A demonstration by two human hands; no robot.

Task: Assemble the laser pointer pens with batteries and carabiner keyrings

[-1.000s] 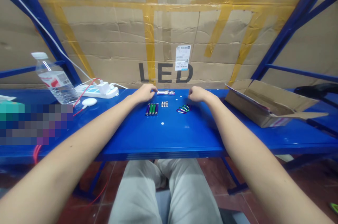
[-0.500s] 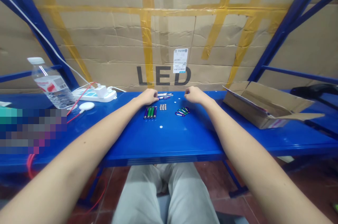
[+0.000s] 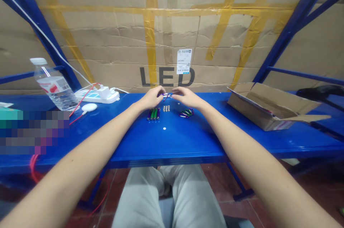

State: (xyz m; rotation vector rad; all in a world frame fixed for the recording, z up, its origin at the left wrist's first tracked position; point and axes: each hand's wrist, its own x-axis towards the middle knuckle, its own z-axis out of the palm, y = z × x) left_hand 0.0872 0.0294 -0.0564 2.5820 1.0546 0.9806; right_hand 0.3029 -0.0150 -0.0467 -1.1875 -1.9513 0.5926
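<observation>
My left hand (image 3: 152,97) and my right hand (image 3: 185,96) meet at the far middle of the blue table (image 3: 188,138). Between their fingertips lies a small purple and silver keychain piece (image 3: 165,95); the left fingers pinch one end and the right fingers touch the other. Just in front of my left hand sits a row of small purple and green cylinders (image 3: 153,114). A cluster of small silver button cells (image 3: 166,108) lies beside them. Coloured carabiner clips (image 3: 186,112) rest under my right wrist.
A water bottle (image 3: 53,85), a white power strip (image 3: 98,95) with red and white cables, and a white puck (image 3: 89,107) stand at the left. An open cardboard box (image 3: 271,105) lies at the right. A taped cardboard wall marked LED backs the table.
My right hand moved left from beside the carabiners to meet my left hand at the keychain piece. The left hand stayed almost in place.
</observation>
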